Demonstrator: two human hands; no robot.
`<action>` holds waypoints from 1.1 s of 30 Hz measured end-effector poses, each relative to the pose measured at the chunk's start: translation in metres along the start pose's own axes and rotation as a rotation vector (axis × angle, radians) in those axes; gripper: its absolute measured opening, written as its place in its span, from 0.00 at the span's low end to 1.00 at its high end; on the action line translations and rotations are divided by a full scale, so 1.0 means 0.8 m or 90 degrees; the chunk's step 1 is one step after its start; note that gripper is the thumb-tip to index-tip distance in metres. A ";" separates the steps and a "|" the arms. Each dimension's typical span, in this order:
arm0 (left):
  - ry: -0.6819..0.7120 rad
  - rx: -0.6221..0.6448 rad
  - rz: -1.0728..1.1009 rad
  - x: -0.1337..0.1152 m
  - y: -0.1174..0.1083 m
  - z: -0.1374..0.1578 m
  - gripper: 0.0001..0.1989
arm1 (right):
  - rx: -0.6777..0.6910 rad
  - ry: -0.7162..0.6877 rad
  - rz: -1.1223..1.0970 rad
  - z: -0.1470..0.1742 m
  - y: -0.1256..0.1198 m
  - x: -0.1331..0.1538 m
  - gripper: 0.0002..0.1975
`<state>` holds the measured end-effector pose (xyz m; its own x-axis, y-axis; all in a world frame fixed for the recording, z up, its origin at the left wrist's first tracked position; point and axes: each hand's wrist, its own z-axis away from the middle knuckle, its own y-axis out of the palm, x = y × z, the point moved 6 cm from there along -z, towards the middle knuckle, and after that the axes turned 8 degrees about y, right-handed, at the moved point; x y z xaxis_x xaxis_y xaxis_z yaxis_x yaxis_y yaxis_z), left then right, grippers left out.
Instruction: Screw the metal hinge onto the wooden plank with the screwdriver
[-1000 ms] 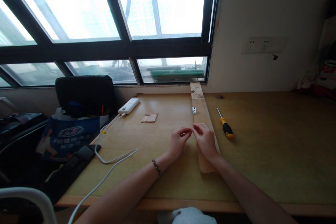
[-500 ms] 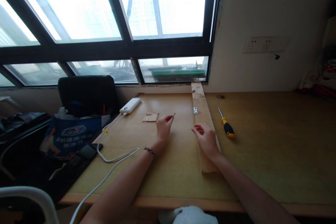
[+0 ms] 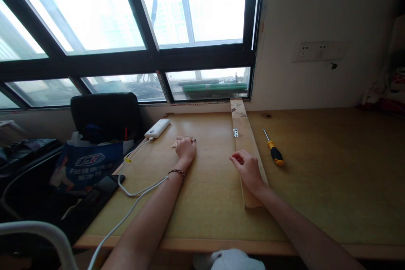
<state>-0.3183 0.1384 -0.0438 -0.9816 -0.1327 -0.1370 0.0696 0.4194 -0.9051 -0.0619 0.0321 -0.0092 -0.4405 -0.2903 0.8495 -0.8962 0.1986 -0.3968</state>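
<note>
My left hand (image 3: pixel 186 150) is closed over the small tan square piece (image 3: pixel 174 144), covering most of it. A tiny dark tip shows by its fingers, too small to name. My right hand (image 3: pixel 248 168) rests on the long wooden board (image 3: pixel 245 135), its thumb and fingertips pinched together at the board's left edge. Whatever lies in that pinch, if anything, is hidden. Beyond the right hand, a small metal hinge (image 3: pixel 236 132) sits at the same edge of the board. To the right lies a screwdriver (image 3: pixel 276 154) with a yellow and black handle.
A white power bank (image 3: pixel 157 128) with a white cable (image 3: pixel 139 194) lies on the table's left side. The table (image 3: pixel 332 177) meets the window and wall at the back. A black chair (image 3: pixel 106 112) and a blue bag (image 3: pixel 88 160) stand left.
My left hand has moved left from mid-table onto the small square piece, carrying a thin small item seen earlier in its pinch. My right hand has hardly moved.
</note>
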 end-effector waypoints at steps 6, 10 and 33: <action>0.006 -0.009 -0.037 0.000 0.001 -0.003 0.17 | 0.006 -0.004 0.009 0.001 0.001 0.002 0.06; 0.005 -0.008 -0.040 -0.001 -0.001 -0.002 0.16 | 0.007 -0.014 0.016 0.001 0.001 0.002 0.06; -0.019 -0.044 -0.006 0.014 -0.005 -0.001 0.15 | -0.011 -0.048 0.039 -0.003 -0.005 0.008 0.09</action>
<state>-0.3301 0.1363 -0.0415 -0.9763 -0.1633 -0.1421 0.0476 0.4784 -0.8768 -0.0609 0.0314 -0.0012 -0.4981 -0.3467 0.7948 -0.8665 0.2337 -0.4411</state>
